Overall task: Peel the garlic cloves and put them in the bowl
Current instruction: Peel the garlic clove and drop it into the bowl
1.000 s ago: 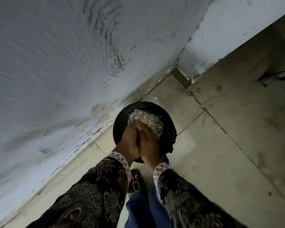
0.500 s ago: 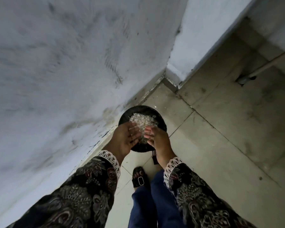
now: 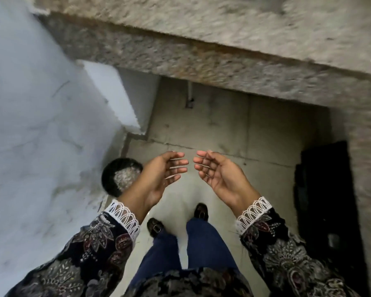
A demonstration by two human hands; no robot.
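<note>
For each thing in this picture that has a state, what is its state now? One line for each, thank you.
left hand: open, palm up, holds nothing.
right hand: open, palm up, holds nothing.
black container: on the floor by the wall, uncovered, with pale papery scraps inside, partly hidden by the left wrist.
stone counter: blurred; what lies on it cannot be told.

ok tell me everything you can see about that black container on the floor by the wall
The black container is round and dark, seen from above, standing on the tiled floor close against the pale wall. Its opening faces up, and inside lies a heap of pale, flaky bits, too blurred to identify. The left hand hangs above its right edge and hides part of the rim; whether the arm touches it cannot be told.
</note>
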